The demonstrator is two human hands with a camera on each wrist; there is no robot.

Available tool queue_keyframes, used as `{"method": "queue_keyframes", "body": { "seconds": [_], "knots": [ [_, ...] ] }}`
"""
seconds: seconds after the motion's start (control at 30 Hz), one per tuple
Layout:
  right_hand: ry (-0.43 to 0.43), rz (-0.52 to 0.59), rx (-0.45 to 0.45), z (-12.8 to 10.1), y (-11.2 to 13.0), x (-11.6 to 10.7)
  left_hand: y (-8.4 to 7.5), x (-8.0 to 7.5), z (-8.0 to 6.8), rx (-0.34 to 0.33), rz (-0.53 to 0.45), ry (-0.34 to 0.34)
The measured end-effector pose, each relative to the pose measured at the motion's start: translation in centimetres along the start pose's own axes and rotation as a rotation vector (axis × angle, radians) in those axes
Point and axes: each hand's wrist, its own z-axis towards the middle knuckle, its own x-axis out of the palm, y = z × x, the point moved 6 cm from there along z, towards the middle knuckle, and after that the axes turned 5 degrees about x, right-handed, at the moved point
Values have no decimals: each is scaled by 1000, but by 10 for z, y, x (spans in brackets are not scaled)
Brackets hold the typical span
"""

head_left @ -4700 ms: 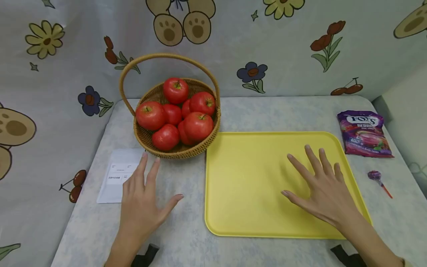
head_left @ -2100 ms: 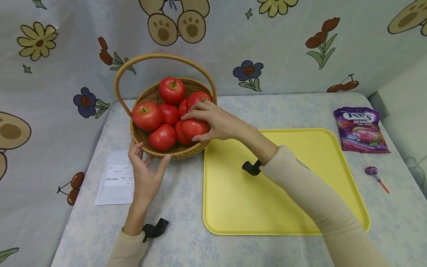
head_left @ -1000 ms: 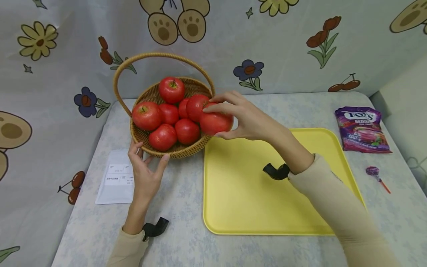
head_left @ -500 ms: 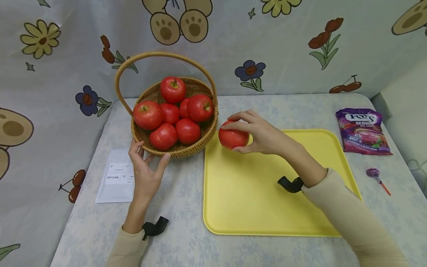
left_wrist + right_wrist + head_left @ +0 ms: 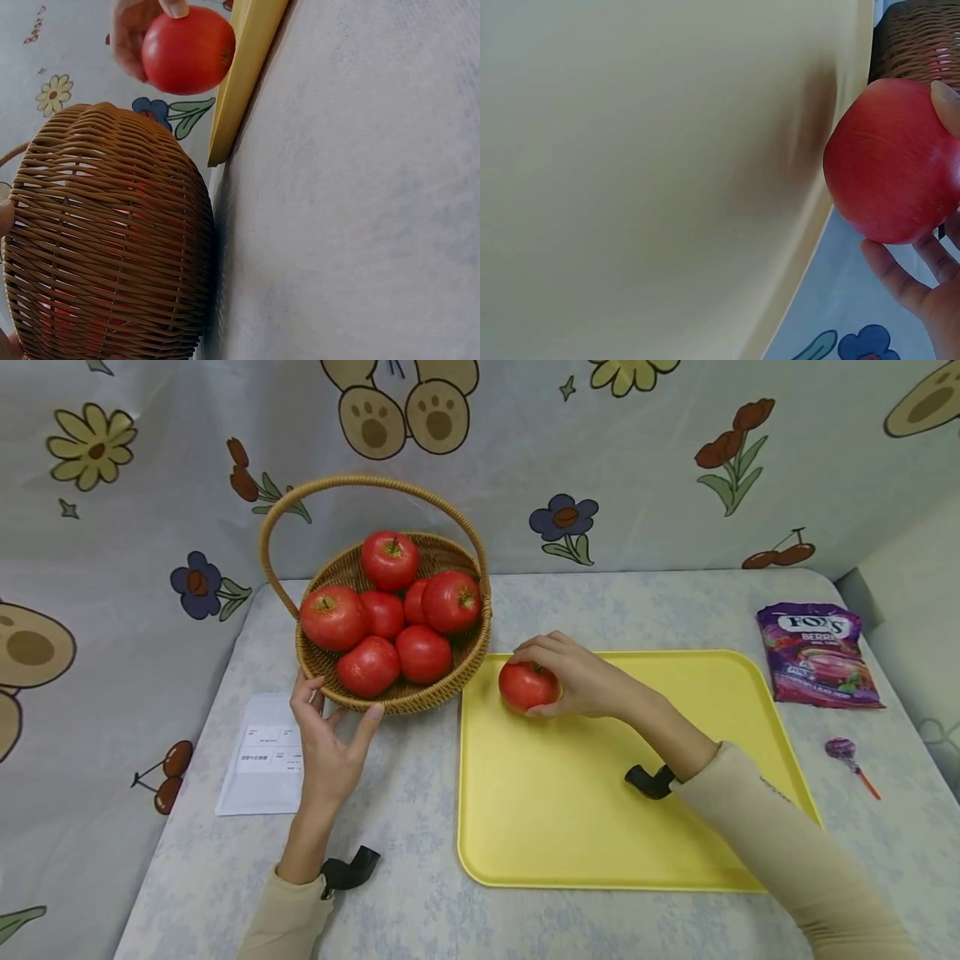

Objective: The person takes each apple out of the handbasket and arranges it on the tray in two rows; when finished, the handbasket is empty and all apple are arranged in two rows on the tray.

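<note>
My right hand [image 5: 583, 679] grips a red apple [image 5: 525, 687] over the back left corner of the yellow tray [image 5: 570, 827]. In the right wrist view, thumb and fingers surround this apple, with its shadow on the tray. Whether it touches the tray I cannot tell. To the left, a wicker basket [image 5: 438, 695] with a tall handle holds several red apples [image 5: 335, 617]. My left hand [image 5: 330, 764] holds the basket's near left side, thumb in front and fingers at the left wall. In the left wrist view the woven wall [image 5: 112, 232] fills the left part.
A purple candy bag [image 5: 819, 656] lies right of the tray, with a lollipop [image 5: 842, 750] nearer the front. A white labelled packet [image 5: 258, 777] lies left of my left hand. Behind the table [image 5: 420, 860] hangs a patterned cloth [image 5: 630, 460].
My right hand reached into the basket, took an apple from its right side, and carried it right and down to the tray. My left hand moved to the basket and stays there.
</note>
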Motion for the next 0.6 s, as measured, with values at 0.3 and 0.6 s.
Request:
{"method": "queue_keyframes", "body": {
  "seconds": [0.3, 0.6],
  "knots": [
    [17, 2, 20, -3, -4, 8, -26, 3, 1, -25, 5, 5],
    [-17, 6, -28, 0, -1, 15, -39, 2, 1, -18, 21, 10]
  ]
}}
